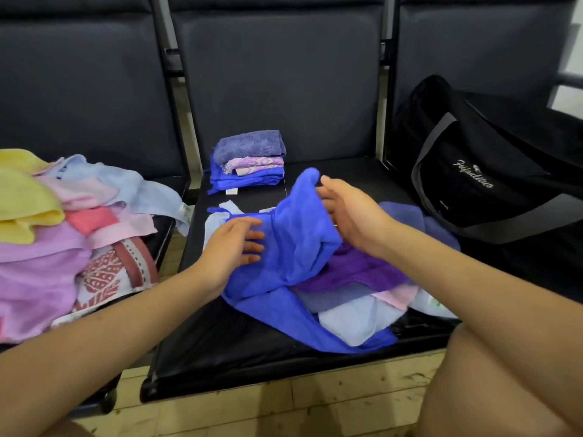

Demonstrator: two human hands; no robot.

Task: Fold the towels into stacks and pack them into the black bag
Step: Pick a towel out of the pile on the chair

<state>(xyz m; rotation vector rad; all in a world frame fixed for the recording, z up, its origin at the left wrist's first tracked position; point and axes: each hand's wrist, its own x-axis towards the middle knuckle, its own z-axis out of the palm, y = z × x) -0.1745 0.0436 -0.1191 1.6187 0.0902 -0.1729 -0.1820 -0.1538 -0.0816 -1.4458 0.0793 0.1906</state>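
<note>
Head view, nearest first: both forearms reach in over the middle seat (239,351) of a row of black chairs, where a loose heap of towels (356,310) lies. By my reading, the step in hand is folding. The bright blue towel (296,244) is lifted off that heap between the hands. The left hand (232,244) lies against the towel's left side with fingers fairly straight, pressing rather than gripping. The right hand (350,216) holds the raised upper edge, thumb toward the peak; its fingertips are hidden behind the cloth. The next move probably calls for bringing the edges together evenly and flattening the towel.

Farther back sits a folded stack (249,162). An unfolded pile (63,234) covers the left seat, and the black bag (485,165) rests on the right seat, beside the work.
</note>
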